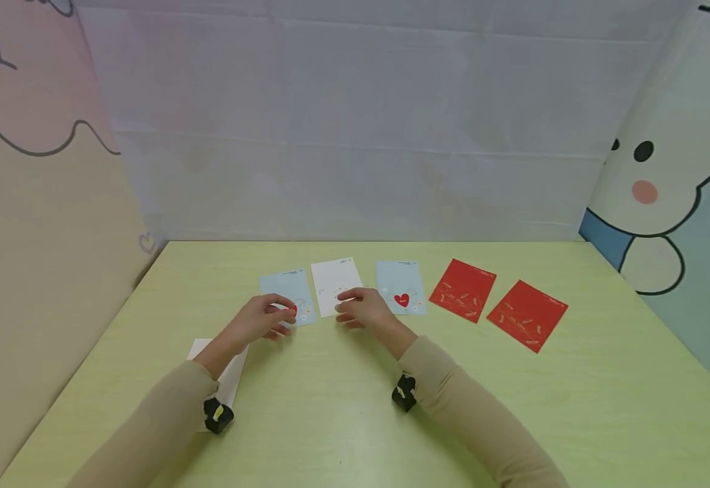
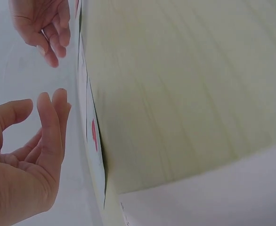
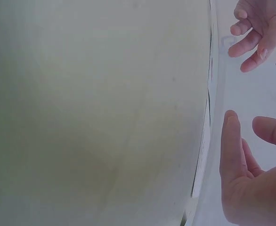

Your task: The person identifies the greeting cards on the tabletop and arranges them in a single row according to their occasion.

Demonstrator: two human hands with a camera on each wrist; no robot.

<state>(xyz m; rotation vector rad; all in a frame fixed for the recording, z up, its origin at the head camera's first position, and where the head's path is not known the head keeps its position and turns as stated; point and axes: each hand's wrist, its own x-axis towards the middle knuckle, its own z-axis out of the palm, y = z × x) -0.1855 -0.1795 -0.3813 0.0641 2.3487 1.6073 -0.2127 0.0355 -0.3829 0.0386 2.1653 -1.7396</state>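
Both hands are raised over the table with nothing in them. My left hand [image 1: 261, 318] overlaps the lower part of a light blue card [image 1: 288, 285] with a red heart; in the left wrist view its thumb and fingers stand apart. Close by, my right hand [image 1: 364, 309] covers a lower corner of a white card [image 1: 335, 278]. The right wrist view shows a gap between that thumb and the fingers. Another light blue card [image 1: 399, 278] with a red heart lies just right of it. Under my left forearm is a white sheet [image 1: 230, 379], partly hidden.
Two red cards [image 1: 463, 290] [image 1: 528, 316] with pale feather-like prints lie at the right end of the row, turned at an angle. A white cloth backdrop [image 1: 355, 135] hangs behind the far edge of the light green table [image 1: 343, 420]. Printed walls flank it.
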